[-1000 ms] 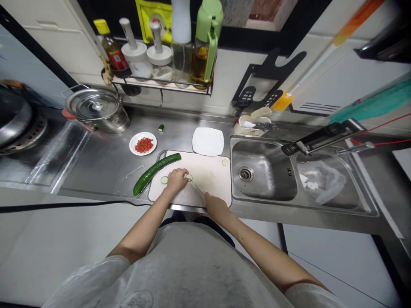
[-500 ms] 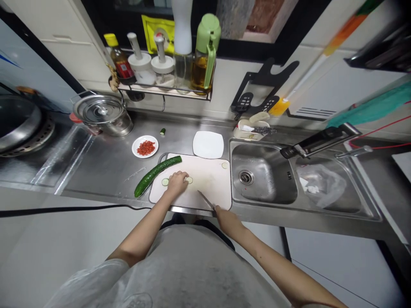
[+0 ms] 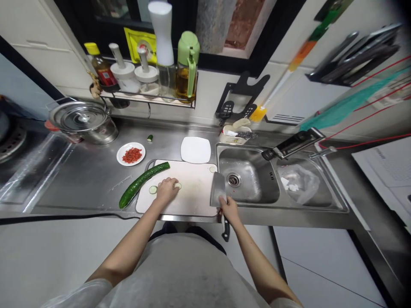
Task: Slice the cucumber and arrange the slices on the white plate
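My left hand [image 3: 167, 191] rests low over the white cutting board [image 3: 195, 201], its curled fingertips closed on a cucumber slice [image 3: 178, 186]. Another pale round cucumber slice [image 3: 153, 189] lies on the board left of that hand, and a third slice [image 3: 212, 170] is at the top right corner. A long uncut cucumber [image 3: 141, 184] lies slantwise across the board's left edge. In my right hand [image 3: 229, 209] is a cleaver [image 3: 218, 190], gripped where blade meets handle. Its broad blade faces up over the board's right edge, with the black handle toward me.
Behind the board are a white square plate [image 3: 195, 149], a plate of red pieces [image 3: 131, 154] and a cucumber end [image 3: 150, 138]. A lidded steel pot [image 3: 96, 128] stands at the left. To the right is the sink [image 3: 253, 188]; a bottle rack [image 3: 150, 99] hangs above the counter.
My right hand has turned the cleaver from edge-on to broadside and moved it right, off the board's middle. My left hand stays at the slice. The whole view has shifted.
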`<state>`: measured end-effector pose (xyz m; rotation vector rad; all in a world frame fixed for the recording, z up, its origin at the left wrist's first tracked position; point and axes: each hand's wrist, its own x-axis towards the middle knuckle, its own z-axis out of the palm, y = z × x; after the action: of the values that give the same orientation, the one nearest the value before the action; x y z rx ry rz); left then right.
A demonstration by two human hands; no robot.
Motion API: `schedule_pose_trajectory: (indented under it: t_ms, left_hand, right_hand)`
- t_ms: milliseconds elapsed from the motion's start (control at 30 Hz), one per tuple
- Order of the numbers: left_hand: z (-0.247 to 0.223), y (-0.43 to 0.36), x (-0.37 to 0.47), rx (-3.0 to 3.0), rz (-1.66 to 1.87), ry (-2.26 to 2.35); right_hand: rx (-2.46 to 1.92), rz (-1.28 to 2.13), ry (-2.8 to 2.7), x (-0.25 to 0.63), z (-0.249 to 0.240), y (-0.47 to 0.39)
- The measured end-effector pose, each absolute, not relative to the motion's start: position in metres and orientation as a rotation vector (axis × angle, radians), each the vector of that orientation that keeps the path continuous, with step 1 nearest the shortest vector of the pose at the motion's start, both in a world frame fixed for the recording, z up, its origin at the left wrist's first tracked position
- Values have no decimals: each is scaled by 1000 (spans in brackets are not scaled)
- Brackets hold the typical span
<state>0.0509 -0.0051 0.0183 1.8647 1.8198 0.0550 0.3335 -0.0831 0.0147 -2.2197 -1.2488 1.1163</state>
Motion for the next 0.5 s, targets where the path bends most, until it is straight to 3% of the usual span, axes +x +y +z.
schedule_pose_trajectory:
  t_ms: [200,500]
  left_hand:
    - [18,-5,53,1864,53,1838]
    - [18,-5,57,1893,52,1836]
  right_hand:
    - [-2336,852,-1235,322,-10,-75]
    - [-2622,752,-1588,301,22,-48]
